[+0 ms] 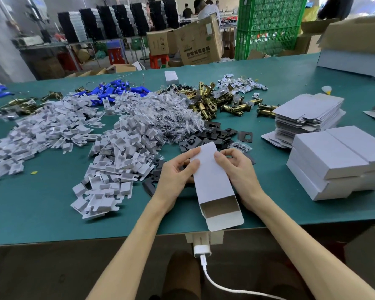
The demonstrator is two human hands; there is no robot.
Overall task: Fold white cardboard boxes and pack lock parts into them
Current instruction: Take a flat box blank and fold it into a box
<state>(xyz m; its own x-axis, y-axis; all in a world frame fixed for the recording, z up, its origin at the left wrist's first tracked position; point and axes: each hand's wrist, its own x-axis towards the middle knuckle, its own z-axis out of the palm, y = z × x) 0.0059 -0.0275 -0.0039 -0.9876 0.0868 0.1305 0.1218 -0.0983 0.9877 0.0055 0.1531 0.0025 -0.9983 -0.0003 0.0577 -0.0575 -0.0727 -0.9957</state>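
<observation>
A long white cardboard box (212,180) lies lengthways over the green table (41,213), its near end open with the flap hanging past the table's edge. My left hand (175,172) grips its left side near the far end, thumb on top. On the right side my right hand (236,167) holds it, fingers curled over the far flap. Black strike plates (217,133) lie just beyond the box. Brass latch bolts (206,105) are heaped further back. White card inserts (121,148) cover the table's left half.
Flat white box blanks (307,113) are stacked at the right, with folded white boxes (338,161) in front of them. Blue parts (117,92) and clear bagged screws (173,113) lie further back. A white charger and cable (201,250) hang below the table's edge.
</observation>
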